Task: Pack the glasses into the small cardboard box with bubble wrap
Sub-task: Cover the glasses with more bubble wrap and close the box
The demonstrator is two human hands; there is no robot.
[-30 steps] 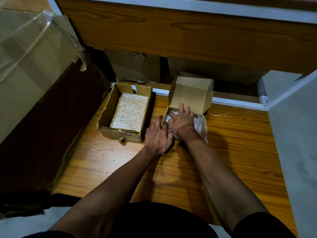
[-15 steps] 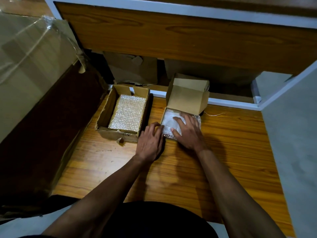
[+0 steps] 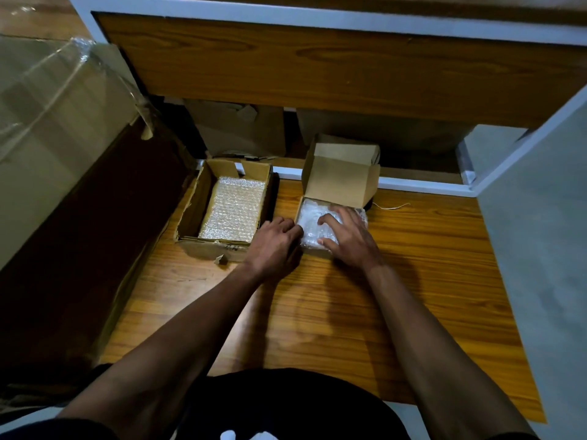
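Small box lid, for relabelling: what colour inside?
Plain tan cardboard lid, unprinted, seen in the head view.

Colours here are mostly warm. The floor [image 3: 397,265] is orange-brown wood with darker grain streaks, and the wooden panel [image 3: 317,68] up top has the same honey tone with swirly grain, edged by a pale blue-white frame [image 3: 317,23]. The small cardboard box [image 3: 340,181] is plain tan kraft, the bigger cardboard box [image 3: 190,214] a duller brown. The bubble wrap [image 3: 309,222] in the small one looks milky white, and the bubble wrap sheet [image 3: 233,211] in the bigger one is silvery with a neat dotted bubble pattern. Dark maroon board [image 3: 79,233] on the left, grey wall [image 3: 540,249] on the right.
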